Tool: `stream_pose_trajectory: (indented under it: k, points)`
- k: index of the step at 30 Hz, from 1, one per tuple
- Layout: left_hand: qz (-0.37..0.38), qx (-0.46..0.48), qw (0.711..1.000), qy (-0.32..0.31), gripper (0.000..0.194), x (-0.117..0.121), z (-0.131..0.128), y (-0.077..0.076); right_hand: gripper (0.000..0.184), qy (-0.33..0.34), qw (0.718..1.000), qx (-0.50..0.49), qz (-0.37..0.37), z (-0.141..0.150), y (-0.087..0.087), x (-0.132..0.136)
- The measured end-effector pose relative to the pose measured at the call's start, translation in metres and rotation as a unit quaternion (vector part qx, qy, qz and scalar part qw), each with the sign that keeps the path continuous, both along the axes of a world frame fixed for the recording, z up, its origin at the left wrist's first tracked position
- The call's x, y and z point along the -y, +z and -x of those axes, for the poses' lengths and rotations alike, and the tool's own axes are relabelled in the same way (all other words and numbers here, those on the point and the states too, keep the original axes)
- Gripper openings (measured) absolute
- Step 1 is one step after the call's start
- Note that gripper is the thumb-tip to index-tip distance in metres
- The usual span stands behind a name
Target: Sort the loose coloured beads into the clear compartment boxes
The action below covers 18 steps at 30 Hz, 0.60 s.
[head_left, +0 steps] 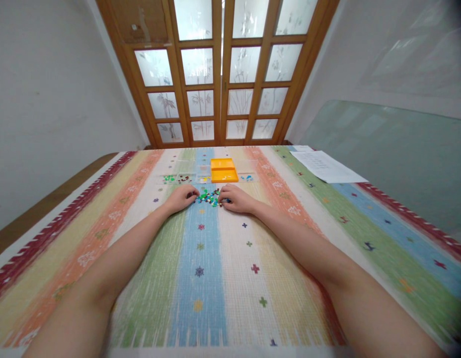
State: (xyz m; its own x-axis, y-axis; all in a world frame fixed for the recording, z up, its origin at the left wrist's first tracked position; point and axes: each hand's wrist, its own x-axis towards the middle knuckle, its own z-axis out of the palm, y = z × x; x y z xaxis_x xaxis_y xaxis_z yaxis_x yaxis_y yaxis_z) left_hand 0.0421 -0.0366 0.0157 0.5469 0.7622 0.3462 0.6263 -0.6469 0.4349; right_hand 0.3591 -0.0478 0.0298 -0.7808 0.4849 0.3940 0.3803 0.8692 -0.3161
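A loose heap of tiny green, blue, brown, white and yellow pieces (208, 197) lies on the striped tablecloth between my two hands. On its left edge rests my left hand (182, 198), fingers curled with the tips together; whatever they pinch is too small to make out. My right hand (237, 198) is curled at the right edge of the heap, with a few dark pieces showing by its fingertips. Just beyond the heap stand an orange tray (224, 175) holding a few white pieces, and clear containers with green pieces (168, 178), brown pieces (185, 178), yellow pieces (204, 180) and blue pieces (247, 177).
Printed paper sheets (327, 166) lie at the table's far right. The patterned tablecloth (208, 288) covers the table, with a bare wooden edge (14, 228) along the left. Behind are glass-paned wooden doors (221, 84); a pale glass panel (394, 149) leans at the right wall.
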Motion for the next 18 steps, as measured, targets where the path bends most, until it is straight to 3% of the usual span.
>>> stream_pose_trajectory:
  k: [13, 18]
  points:
    - [-0.01, -0.01, 1.0, 0.003, 0.019, 0.0001, 0.0, 0.0009, 0.012, 0.008, 1.0, 0.001, 0.016, 0.0011, -0.0021, 0.002]
    - [-0.007, -0.012, 1.0, 0.004, 0.018, 0.0002, -0.0004, 0.0013, 0.01, -0.079, 0.993, -0.075, 0.054, 0.0009, -0.0082, -0.0024]
